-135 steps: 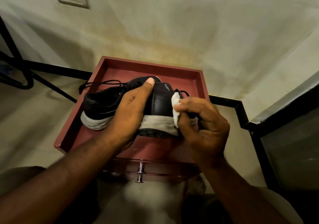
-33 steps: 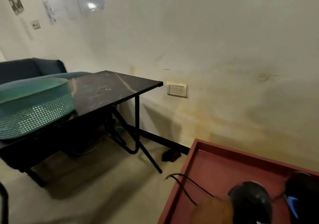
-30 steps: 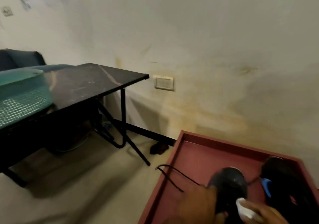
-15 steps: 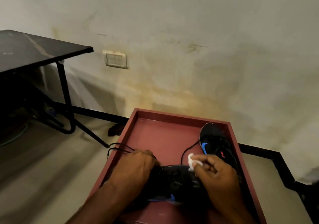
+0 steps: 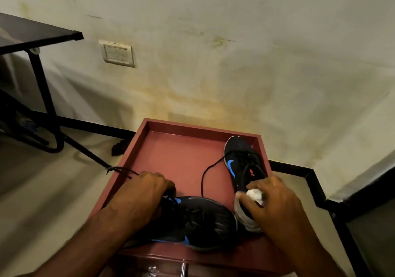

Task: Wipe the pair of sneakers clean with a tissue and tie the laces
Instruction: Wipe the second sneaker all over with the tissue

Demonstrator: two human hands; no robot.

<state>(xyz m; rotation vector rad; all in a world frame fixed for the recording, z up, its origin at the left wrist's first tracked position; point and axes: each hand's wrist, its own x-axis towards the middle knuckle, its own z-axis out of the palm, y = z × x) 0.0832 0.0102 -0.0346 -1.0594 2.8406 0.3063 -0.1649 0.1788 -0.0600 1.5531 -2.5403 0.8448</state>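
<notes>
Two black sneakers with blue logos lie in a red tray-like drawer top point(image 5: 177, 148). The near sneaker point(image 5: 201, 221) lies across the front, toe pointing right. My left hand point(image 5: 143, 193) grips its heel end; its loose laces point(image 5: 119, 170) hang over the tray's left rim. The far sneaker point(image 5: 241, 163) lies along the right side, toe toward the wall, one lace curling onto the tray floor. My right hand point(image 5: 275, 200) rests on that sneaker's heel and pinches a crumpled white tissue point(image 5: 255, 194) between thumb and fingers.
A stained wall with a switch plate point(image 5: 118, 53) stands behind the tray. A dark table point(image 5: 32, 35) on black legs is at the left. A black metal frame point(image 5: 316, 182) runs along the floor at the right. A metal handle point(image 5: 182, 269) shows below the tray.
My view swung back down from the room to the tray. The near sneaker now lies flat on the tray. My right hand with the tissue moved right onto the far sneaker's heel.
</notes>
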